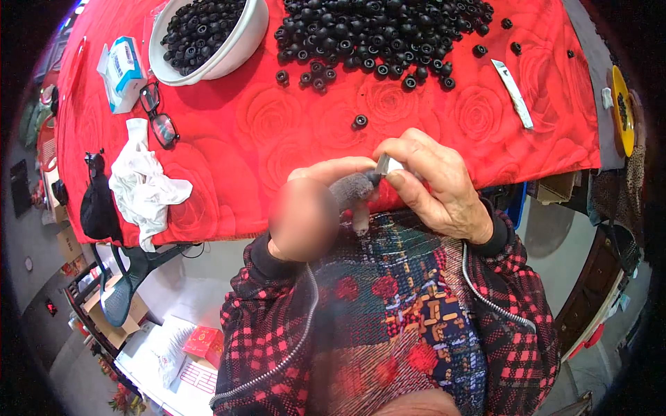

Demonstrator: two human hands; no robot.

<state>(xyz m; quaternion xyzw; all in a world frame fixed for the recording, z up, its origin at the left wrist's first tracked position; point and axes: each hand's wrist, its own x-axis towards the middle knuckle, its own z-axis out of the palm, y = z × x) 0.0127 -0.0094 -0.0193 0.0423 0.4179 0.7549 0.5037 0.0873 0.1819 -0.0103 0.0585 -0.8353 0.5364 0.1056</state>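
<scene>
My two hands meet just over the near edge of the red-covered table. Between the thumb and fingers of my right hand point(440, 191) is pinched a small flat metal blade point(383, 164) with a white part beside it. My left hand point(305, 211), partly blurred, is closed around a small black part point(375, 178) that touches the blade; grey shows on its fingers. A single black rubber-like round piece point(360, 121) lies a little beyond my hands. Farther back spreads a big heap of the same round black pieces point(374, 35).
At the back left a white bowl point(239, 52) holds more black pieces. Glasses point(161, 125), a blue-white box point(123, 73), a white cloth point(142, 180) and a black mask-like item point(99, 201) lie left. A white strip point(512, 93) and a yellow plate point(619, 111) are right.
</scene>
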